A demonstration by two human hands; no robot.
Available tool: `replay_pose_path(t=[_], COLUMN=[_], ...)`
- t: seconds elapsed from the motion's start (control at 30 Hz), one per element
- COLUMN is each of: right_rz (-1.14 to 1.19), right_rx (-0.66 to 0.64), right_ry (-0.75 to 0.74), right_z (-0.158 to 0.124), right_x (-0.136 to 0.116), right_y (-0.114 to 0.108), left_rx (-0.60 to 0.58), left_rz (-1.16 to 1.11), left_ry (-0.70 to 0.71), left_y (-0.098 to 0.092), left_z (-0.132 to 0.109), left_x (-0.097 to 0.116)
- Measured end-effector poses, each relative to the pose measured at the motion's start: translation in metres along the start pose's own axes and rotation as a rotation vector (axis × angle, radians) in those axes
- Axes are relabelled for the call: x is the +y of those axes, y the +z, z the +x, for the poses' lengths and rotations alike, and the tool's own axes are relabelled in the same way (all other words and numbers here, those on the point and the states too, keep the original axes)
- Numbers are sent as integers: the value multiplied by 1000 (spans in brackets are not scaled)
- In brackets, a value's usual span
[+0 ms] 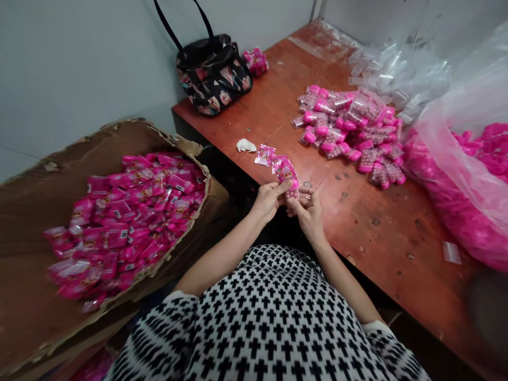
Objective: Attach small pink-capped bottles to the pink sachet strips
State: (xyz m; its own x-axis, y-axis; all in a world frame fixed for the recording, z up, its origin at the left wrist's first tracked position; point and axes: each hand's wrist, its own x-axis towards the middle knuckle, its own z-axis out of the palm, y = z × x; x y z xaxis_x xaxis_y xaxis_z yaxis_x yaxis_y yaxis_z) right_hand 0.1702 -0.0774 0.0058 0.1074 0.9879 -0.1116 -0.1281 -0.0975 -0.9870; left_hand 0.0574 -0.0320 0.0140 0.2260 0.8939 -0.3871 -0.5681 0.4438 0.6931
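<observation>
My left hand (270,198) and my right hand (308,210) meet at the near edge of a red-brown table (373,211). Between them they pinch a small pink candy packet (286,173) with a printed label on top. Two more pink labelled packets (265,155) lie on the table just beyond my fingers. A heap of clear little bags with pink caps and pink balls (349,129) lies further right on the table.
A torn cardboard box (47,211) at my left holds several finished pink packets (127,222). A large plastic bag of pink pieces (468,180) and empty clear bags (397,69) are at the right. A flowered handbag (212,74) stands at the table's far corner.
</observation>
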Motion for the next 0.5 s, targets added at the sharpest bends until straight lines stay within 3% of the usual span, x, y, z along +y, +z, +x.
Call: replay_pose_path(t=[0.13, 0.23, 0.37, 0.5], right_rz=[84, 33, -75, 32], right_rx=[-63, -81, -71, -108], right_ry=[73, 39, -41, 39], right_z=[4, 6, 5, 6], right_x=[0, 1, 0, -2], right_y=[-3, -5, -6, -6], left_rx=[-73, -73, -68, -134], left_rz=[119, 208, 166, 164], left_ry=[9, 48, 32, -10], left_y=[-4, -4, -4, -6], left_z=[3, 4, 3, 2], left_x=[6, 11, 14, 14])
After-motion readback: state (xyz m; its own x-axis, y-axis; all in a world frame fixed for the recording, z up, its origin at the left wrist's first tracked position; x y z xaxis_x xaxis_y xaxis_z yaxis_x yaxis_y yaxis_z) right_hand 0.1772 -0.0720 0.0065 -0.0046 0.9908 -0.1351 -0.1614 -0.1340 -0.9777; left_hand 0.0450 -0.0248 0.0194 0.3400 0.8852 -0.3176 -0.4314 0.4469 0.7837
